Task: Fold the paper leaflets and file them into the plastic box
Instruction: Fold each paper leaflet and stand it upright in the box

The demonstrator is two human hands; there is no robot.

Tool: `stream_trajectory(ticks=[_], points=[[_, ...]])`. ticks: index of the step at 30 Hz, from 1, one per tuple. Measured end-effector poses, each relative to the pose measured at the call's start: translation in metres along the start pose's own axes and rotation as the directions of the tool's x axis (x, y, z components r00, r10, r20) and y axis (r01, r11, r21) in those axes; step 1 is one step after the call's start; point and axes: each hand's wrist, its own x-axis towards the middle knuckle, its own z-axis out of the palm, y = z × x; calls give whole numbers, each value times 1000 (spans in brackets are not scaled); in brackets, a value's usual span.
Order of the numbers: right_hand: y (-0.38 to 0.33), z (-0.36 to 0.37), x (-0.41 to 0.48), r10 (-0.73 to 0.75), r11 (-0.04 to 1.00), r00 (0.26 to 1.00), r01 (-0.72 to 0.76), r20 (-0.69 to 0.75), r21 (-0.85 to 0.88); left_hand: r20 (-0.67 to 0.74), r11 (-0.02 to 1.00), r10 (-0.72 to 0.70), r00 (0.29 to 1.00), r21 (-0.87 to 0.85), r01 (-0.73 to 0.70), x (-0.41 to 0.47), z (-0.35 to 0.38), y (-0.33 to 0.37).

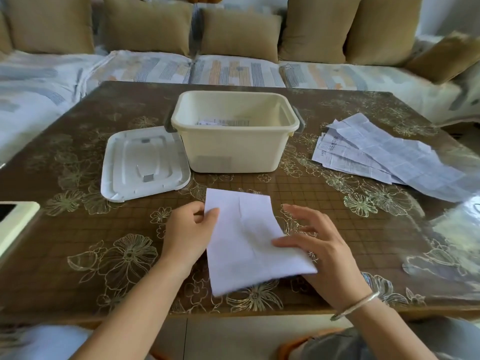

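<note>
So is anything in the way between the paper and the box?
No, nothing I can see. The left hand and right hand hold the paper, and only bare table lies between it and the box. The box is open on top; its lid lies beside it, on the left.

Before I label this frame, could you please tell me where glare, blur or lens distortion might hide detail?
Head view: light glares off the table cover at the right, washing out its pattern; head view: wide-angle bending bows the table's edges and the sofa; head view: print on the loose leaflets is too soft to read, though the folded leaflet is fairly sharp.
</note>
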Motion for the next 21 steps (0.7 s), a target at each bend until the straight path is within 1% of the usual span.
stream_trajectory(ticks=[2,4,5,7,9,11,13,15,16,18,20,21], points=[[0,2,2,48,999,998,-49,31,20,64,998,46,997,39,-49,-3,0,0],[-1,5,5,161,983,987,-163,25,83,155,998,50,987,33,-56,-6,-3,5],[-2,5,7,234,967,972,-235,21,100,180,996,49,982,63,-61,-7,-4,7],[-3,9,11,344,935,939,-344,10,87,174,973,81,981,201,-116,-7,-8,6],[-3,14,16,398,915,917,-399,28,61,101,916,151,983,361,-178,-7,-11,5],[-4,18,21,427,901,902,-430,62,53,-17,867,255,967,448,-220,-8,-12,3],[-3,22,23,435,899,899,-437,55,31,-134,870,362,922,404,-283,-11,-12,0],[-4,24,23,430,902,902,-431,38,9,-204,845,476,855,375,-381,-16,-10,-1],[-4,25,23,423,906,905,-423,34,-4,-196,810,535,822,394,-434,-19,-9,-1],[-5,27,23,406,914,914,-405,24,-33,-90,730,619,780,432,-529,-24,-2,-2],[-5,28,23,387,921,922,-384,23,-70,47,668,640,767,460,-585,-27,4,-5],[-5,29,23,380,922,925,-377,20,-88,105,647,629,770,477,-594,-27,7,-7]])
